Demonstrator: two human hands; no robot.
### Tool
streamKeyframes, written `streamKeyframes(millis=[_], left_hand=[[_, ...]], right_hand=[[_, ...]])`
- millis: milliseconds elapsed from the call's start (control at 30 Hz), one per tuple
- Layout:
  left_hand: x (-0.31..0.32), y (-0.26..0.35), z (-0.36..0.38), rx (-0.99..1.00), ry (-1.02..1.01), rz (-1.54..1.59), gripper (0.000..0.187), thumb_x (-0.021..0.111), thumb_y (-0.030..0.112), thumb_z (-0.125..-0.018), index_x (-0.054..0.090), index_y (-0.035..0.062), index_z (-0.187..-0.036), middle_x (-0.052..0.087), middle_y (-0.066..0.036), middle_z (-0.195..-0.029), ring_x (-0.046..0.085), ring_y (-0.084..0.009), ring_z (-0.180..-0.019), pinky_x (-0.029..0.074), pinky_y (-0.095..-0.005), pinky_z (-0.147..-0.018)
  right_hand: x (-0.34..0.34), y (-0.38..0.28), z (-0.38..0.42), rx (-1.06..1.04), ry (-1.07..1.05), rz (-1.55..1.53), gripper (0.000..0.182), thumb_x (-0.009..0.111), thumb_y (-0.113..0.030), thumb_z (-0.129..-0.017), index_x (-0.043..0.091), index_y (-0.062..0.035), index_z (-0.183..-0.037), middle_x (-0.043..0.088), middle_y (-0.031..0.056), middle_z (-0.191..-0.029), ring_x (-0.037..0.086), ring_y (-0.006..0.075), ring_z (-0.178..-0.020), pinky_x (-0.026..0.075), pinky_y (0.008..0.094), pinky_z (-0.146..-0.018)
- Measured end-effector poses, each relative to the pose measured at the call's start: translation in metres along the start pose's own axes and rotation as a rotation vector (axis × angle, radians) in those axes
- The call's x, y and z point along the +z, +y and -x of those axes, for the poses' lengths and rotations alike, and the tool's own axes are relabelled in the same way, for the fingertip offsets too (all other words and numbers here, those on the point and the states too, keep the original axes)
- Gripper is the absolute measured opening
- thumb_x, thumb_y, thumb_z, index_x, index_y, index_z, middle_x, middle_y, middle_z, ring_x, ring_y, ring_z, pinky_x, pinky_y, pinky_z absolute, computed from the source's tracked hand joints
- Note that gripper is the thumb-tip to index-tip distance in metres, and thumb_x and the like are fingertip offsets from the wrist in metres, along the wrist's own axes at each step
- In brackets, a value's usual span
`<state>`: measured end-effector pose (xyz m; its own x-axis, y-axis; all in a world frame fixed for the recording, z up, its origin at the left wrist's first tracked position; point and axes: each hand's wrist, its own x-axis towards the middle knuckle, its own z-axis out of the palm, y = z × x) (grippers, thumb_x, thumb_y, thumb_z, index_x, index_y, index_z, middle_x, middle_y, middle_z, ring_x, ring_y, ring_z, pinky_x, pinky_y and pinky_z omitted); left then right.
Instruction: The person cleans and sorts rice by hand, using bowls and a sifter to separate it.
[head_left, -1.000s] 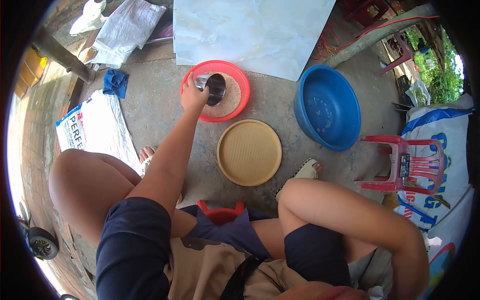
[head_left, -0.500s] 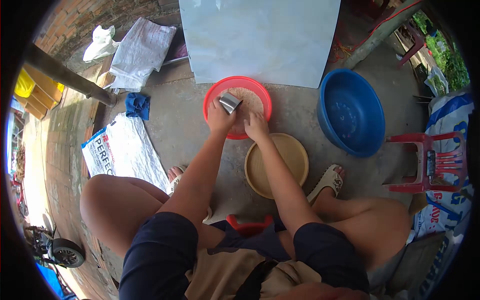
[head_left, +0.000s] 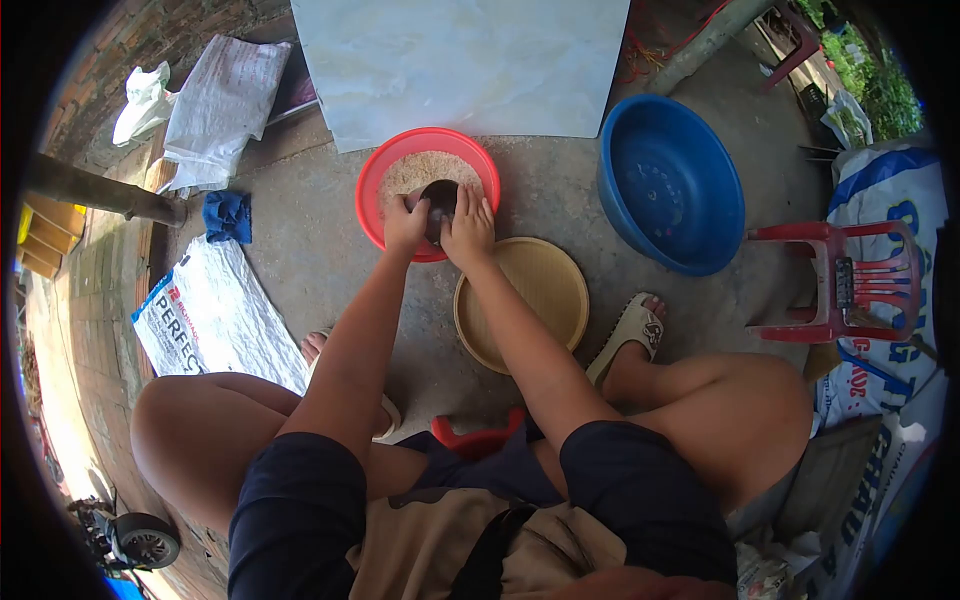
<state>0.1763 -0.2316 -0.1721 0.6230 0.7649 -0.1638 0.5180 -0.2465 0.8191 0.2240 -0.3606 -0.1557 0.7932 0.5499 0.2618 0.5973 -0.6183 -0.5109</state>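
Note:
A metal cup (head_left: pixel 438 198) is tilted over the red basin (head_left: pixel 369 175), its dark opening facing up toward me. My left hand (head_left: pixel 407 226) is closed around the cup's left side. On the other side, my right hand (head_left: pixel 468 228) rests against the cup, fingers extended along its wall and thumb near the opening. What lies inside the cup is too dark to make out. Pale grain-like material (head_left: pixel 425 168) covers the bottom of the basin beyond the cup. Below my right forearm, a round woven tray (head_left: pixel 540 290) sits on the floor, partly overlapped by the arm.
A large blue basin (head_left: pixel 720 190) stands to the right, near a red plastic chair (head_left: pixel 828 280) and printed sacks (head_left: pixel 870 390). On the left lie a white sack (head_left: pixel 235 310) and a blue cloth (head_left: pixel 228 216). A pale panel (head_left: pixel 465 65) stands behind the red basin.
The cup has turned from lying sideways to showing its opening upward. My right hand has moved from the grain onto the cup's side. The whole view has shifted slightly.

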Motion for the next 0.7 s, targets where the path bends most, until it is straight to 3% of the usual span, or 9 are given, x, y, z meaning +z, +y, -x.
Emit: streamKeyframes(millis=[33, 133, 167, 233, 333, 467, 533, 633, 700], left_hand=[[-0.004, 0.015, 0.008, -0.001, -0.01, 0.003, 0.054, 0.061, 0.037, -0.072, 0.05, 0.0024, -0.111, 0.061, -0.025, -0.099, 0.058, -0.0396, -0.095, 0.045, -0.0446, -0.083], [-0.017, 0.042, 0.016, 0.167, 0.305, -0.158, 0.057, 0.066, 0.03, -0.068, 0.047, 0.0059, -0.116, 0.059, -0.017, -0.106, 0.057, -0.0358, -0.099, 0.046, -0.043, -0.083], [-0.021, 0.046, 0.011, 0.166, 0.301, -0.161, 0.057, 0.066, 0.03, -0.068, 0.047, 0.0059, -0.116, 0.059, -0.017, -0.106, 0.057, -0.0358, -0.099, 0.046, -0.043, -0.083], [-0.035, 0.064, 0.004, 0.342, 0.53, -0.273, 0.061, 0.068, 0.026, -0.066, 0.046, 0.0098, -0.12, 0.056, -0.012, -0.109, 0.055, -0.0324, -0.101, 0.045, -0.0422, -0.082], [-0.037, 0.063, -0.011, 0.444, 0.578, -0.435, 0.065, 0.069, 0.024, -0.063, 0.045, 0.0125, -0.122, 0.056, -0.009, -0.108, 0.054, -0.0301, -0.101, 0.044, -0.0417, -0.082], [-0.02, 0.035, 0.005, 0.425, 0.327, -0.576, 0.069, 0.07, 0.024, -0.06, 0.045, 0.0118, -0.124, 0.056, -0.009, -0.106, 0.053, -0.0307, -0.101, 0.044, -0.0418, -0.082], [-0.011, 0.036, 0.01, 0.454, 0.33, -0.539, 0.068, 0.069, 0.026, -0.061, 0.044, 0.0112, -0.124, 0.056, -0.01, -0.107, 0.053, -0.0315, -0.101, 0.044, -0.0422, -0.082], [0.004, 0.041, 0.018, 0.379, 0.262, -0.424, 0.065, 0.064, 0.031, -0.065, 0.044, 0.0092, -0.123, 0.055, -0.014, -0.112, 0.055, -0.0347, -0.1, 0.046, -0.043, -0.083], [0.007, 0.05, 0.026, 0.291, 0.233, -0.453, 0.063, 0.062, 0.034, -0.068, 0.044, 0.008, -0.122, 0.058, -0.017, -0.111, 0.057, -0.0356, -0.099, 0.046, -0.0431, -0.083]], right_hand=[[0.001, 0.002, 0.0, -0.002, -0.009, -0.043, 0.065, 0.055, -0.022, -0.083, 0.027, 0.0053, -0.134, 0.035, 0.0234, -0.138, 0.032, 0.0325, -0.13, 0.018, 0.0418, -0.111], [0.007, 0.003, 0.001, -0.003, 0.021, 0.002, 0.066, 0.056, -0.023, -0.081, 0.028, 0.0073, -0.133, 0.038, 0.026, -0.134, 0.036, 0.0346, -0.127, 0.019, 0.0418, -0.11], [0.01, 0.002, 0.002, 0.011, 0.028, 0.043, 0.065, 0.055, -0.024, -0.082, 0.029, 0.0072, -0.133, 0.039, 0.0263, -0.133, 0.036, 0.0357, -0.127, 0.019, 0.0417, -0.11], [0.014, -0.001, 0.003, 0.042, -0.035, 0.064, 0.068, 0.056, -0.028, -0.082, 0.03, 0.0073, -0.133, 0.037, 0.0267, -0.135, 0.036, 0.0392, -0.125, 0.019, 0.043, -0.109], [0.007, -0.013, 0.001, 0.075, -0.125, 0.154, 0.072, 0.057, -0.035, -0.082, 0.03, 0.0083, -0.133, 0.033, 0.0277, -0.137, 0.038, 0.0435, -0.123, 0.019, 0.0469, -0.108], [0.008, -0.019, -0.007, 0.12, -0.328, 0.32, 0.082, 0.058, -0.041, -0.08, 0.026, 0.0082, -0.136, 0.028, 0.0278, -0.14, 0.036, 0.0472, -0.123, 0.018, 0.0498, -0.107], [0.023, -0.013, -0.008, 0.151, -0.399, 0.39, 0.083, 0.059, -0.042, -0.079, 0.024, 0.008, -0.137, 0.026, 0.0276, -0.141, 0.035, 0.0477, -0.124, 0.017, 0.05, -0.107], [0.047, -0.002, -0.006, 0.114, -0.254, 0.422, 0.08, 0.059, -0.04, -0.078, 0.028, 0.0075, -0.135, 0.032, 0.027, -0.137, 0.04, 0.0464, -0.119, 0.023, 0.05, -0.105], [0.063, 0.006, -0.009, 0.209, -0.115, 0.248, 0.066, 0.059, -0.031, -0.077, 0.038, 0.0064, -0.127, 0.042, 0.0243, -0.125, 0.045, 0.0434, -0.111, 0.031, 0.0475, -0.1]])
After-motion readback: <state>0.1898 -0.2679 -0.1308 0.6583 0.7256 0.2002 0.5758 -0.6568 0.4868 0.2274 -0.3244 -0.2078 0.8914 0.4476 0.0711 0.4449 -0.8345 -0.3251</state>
